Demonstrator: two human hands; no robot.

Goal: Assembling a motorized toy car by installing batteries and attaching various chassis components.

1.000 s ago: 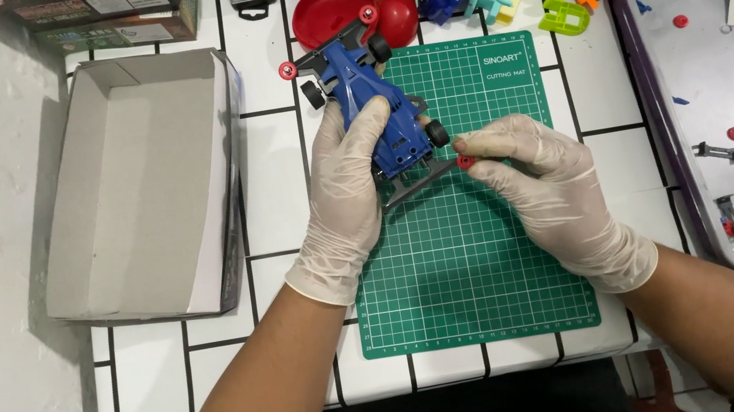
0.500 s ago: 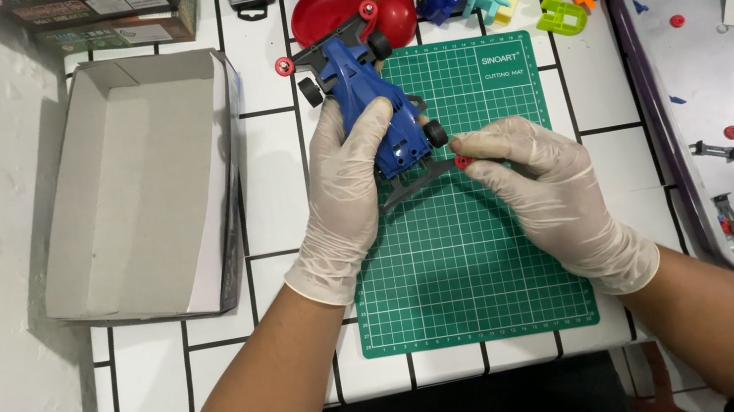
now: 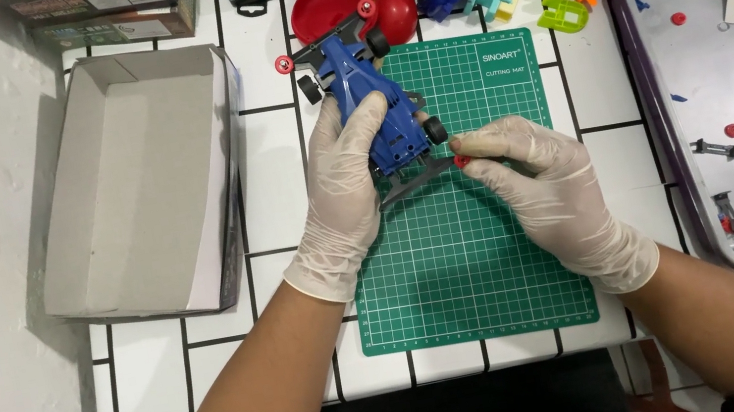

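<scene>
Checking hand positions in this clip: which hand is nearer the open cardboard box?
Left. The left hand grips the blue toy car beside the cardboard box; the right hand is farther, beyond the car.

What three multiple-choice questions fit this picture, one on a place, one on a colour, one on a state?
1. Where does the open cardboard box lie relative to the green cutting mat?
A. to its left
B. to its right
C. on top of it

2. What colour is the toy car held by the left hand?
A. yellow
B. blue
C. white

3. What is the right hand doing?
A. resting flat in the metal tray
B. pinching a small red piece at the car's rear
C. lifting the box

Answers: 1 A, the box sits left of the mat. 2 B, its body is blue. 3 B, its fingertips meet on the red piece beside the rear.
</scene>
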